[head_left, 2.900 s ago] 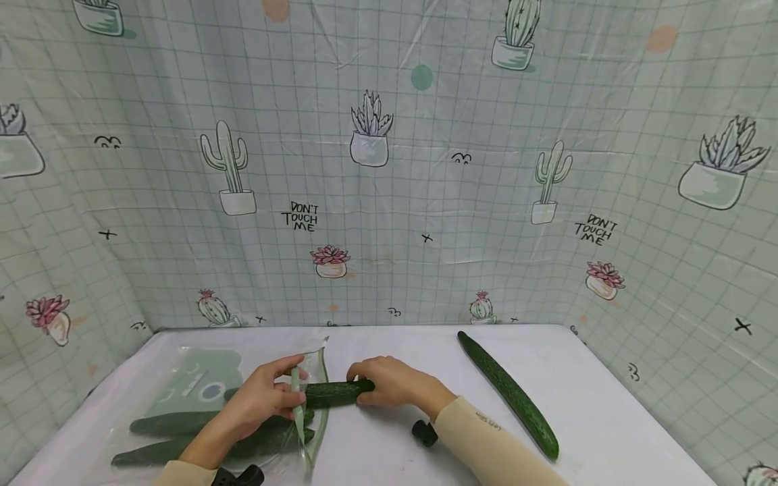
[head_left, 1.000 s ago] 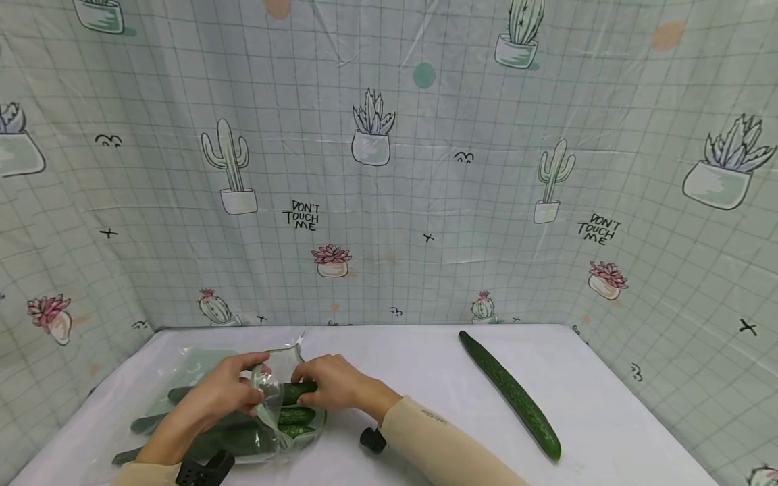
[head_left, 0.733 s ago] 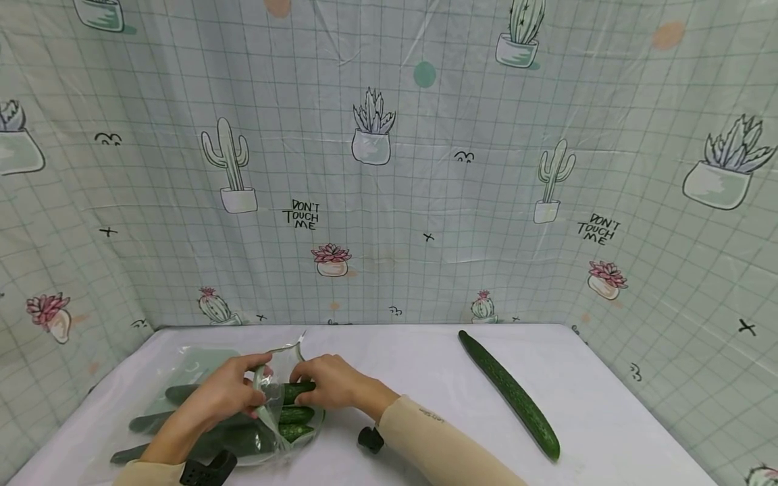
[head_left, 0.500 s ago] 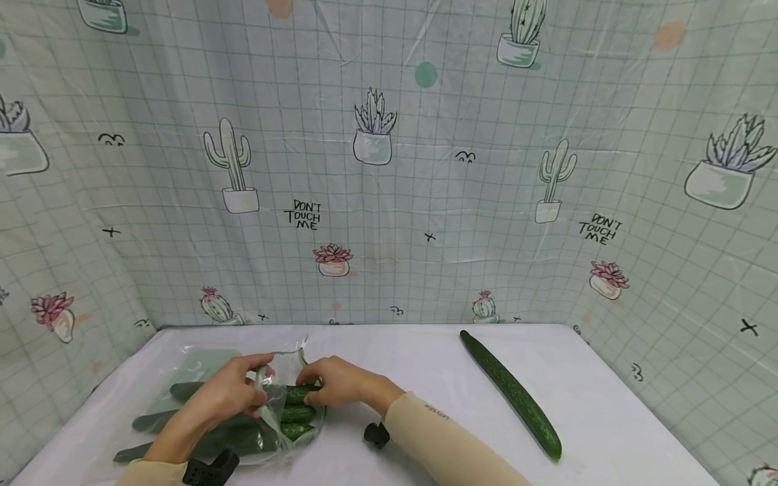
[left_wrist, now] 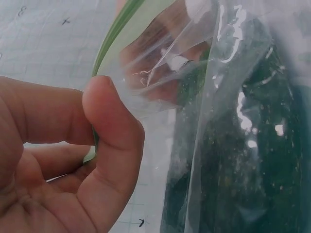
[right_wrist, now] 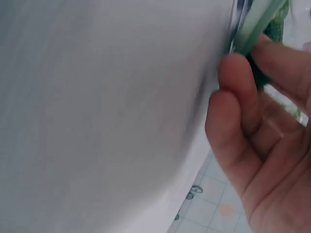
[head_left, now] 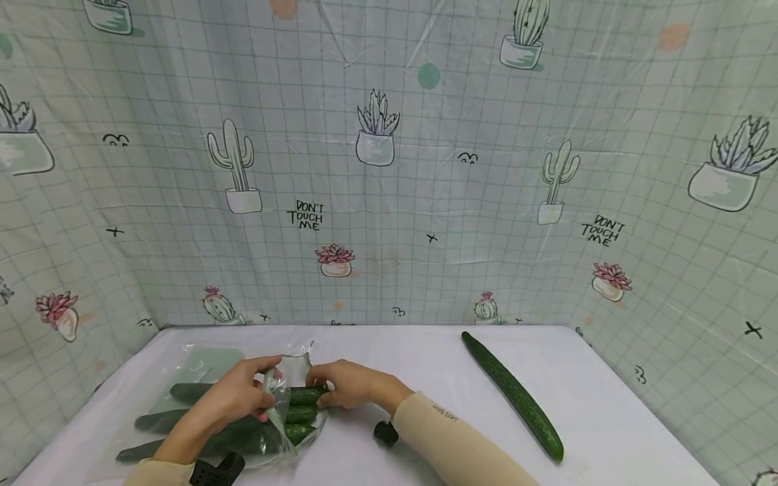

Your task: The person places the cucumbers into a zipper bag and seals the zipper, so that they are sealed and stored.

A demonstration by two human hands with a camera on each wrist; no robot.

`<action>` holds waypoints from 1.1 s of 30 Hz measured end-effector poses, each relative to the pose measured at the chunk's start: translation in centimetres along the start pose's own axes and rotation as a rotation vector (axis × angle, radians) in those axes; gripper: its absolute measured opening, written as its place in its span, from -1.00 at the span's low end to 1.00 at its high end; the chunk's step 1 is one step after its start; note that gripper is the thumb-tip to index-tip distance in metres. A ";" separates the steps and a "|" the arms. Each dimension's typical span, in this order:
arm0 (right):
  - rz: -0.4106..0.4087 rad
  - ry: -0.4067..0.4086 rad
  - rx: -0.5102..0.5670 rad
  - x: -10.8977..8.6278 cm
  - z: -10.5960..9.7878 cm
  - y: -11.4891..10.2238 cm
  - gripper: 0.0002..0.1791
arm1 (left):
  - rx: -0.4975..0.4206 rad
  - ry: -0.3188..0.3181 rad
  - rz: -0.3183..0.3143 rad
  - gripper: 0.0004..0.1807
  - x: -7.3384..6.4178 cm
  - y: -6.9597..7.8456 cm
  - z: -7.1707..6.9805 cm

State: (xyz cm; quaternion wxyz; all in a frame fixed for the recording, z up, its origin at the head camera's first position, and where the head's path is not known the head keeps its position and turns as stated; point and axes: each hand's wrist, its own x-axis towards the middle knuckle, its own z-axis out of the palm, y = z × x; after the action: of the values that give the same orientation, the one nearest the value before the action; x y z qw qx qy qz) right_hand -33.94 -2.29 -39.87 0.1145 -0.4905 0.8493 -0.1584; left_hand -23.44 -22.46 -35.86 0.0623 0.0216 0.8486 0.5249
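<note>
Three cucumbers (head_left: 300, 414) lie in the clear bag (head_left: 275, 442), its rim (left_wrist: 114, 41) pinched by the left hand (head_left: 234, 395) and, beside their ends, the right hand (head_left: 350, 385), and I'd hold it taut and lifted so nothing snags.

Bagged cucumbers (head_left: 302, 414): partly hidden behind the left hand (head_left: 234, 398)
Right sleeve (head_left: 450, 432): cut off at five o'clock, head view
Right hand (right_wrist: 277, 141): cut off at three o'clock, right-wrist view
Tabletop (right_wrist: 112, 121): blurred there at nine o'clock
</note>
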 end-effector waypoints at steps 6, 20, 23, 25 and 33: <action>0.030 0.031 -0.042 0.3 0.3 -0.4 -0.65 | 0.018 -0.003 -0.011 -0.23 0.2 -0.1 0.1; 0.076 0.043 0.086 -0.5 0.1 -0.3 -0.78 | 0.007 0.000 0.003 -0.23 0.0 0.0 0.3; 0.071 0.041 0.031 -0.3 0.2 -0.3 -0.77 | 0.009 -0.001 -0.002 -0.23 0.0 0.0 0.3; 0.073 0.041 -0.005 -0.1 0.2 -0.5 -0.75 | 0.012 -0.003 -0.005 -0.23 0.1 0.0 0.3; 0.084 0.050 -0.119 0.4 0.4 -1.0 -0.73 | 0.004 -0.006 -0.010 -0.23 0.1 -0.1 0.5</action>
State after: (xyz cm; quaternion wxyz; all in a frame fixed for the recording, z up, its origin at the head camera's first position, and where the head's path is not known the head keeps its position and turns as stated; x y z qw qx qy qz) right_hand -33.20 -3.17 -39.90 0.0704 -0.4560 0.8797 -0.1148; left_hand -23.49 -22.02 -36.17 0.0673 0.0188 0.8496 0.5228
